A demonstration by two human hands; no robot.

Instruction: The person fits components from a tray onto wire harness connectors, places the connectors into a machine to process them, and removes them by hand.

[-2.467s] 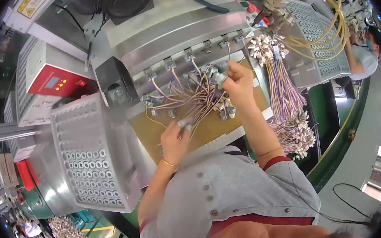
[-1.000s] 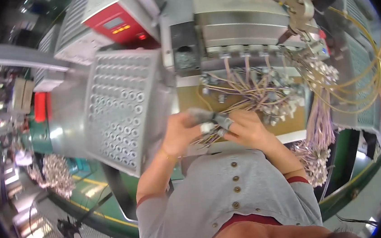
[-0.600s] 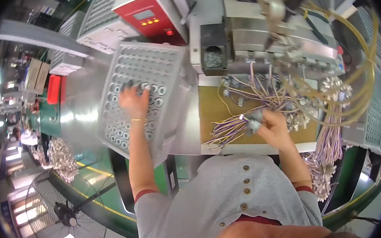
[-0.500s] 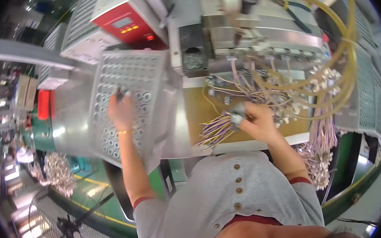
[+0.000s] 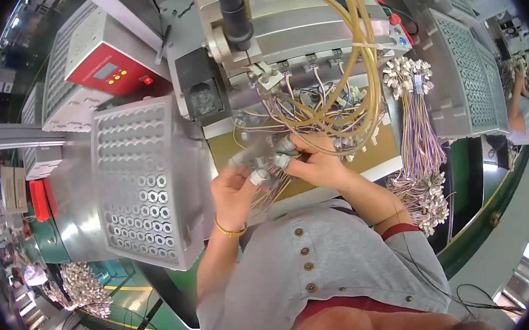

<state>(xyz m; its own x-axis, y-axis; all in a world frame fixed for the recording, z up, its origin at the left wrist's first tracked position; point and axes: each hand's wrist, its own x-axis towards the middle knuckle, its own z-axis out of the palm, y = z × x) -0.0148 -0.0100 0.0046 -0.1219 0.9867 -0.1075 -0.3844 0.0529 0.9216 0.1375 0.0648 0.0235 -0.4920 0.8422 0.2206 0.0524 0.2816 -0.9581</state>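
My left hand is beside my right hand, its covered fingertips pinched and partly smeared by motion. What it holds, if anything, cannot be made out. My right hand is closed around a bundle of thin yellow and purple wires, whose loose ends point down to the left. Pale finger covers sit on both hands' fingertips. To the left, a grey tray carries several small ring-shaped parts in rows. Beyond my hands, more wires with white connectors lie by the machine.
A metal press machine stands ahead, with yellowish tubes looping down at its right. A red-fronted control box is at the far left. Wire bundles hang at the right, near another tray of ring parts.
My left hand has left the tray of rings and come right, up to my right hand. The right hand keeps hold of the wires. The whole view has shifted.
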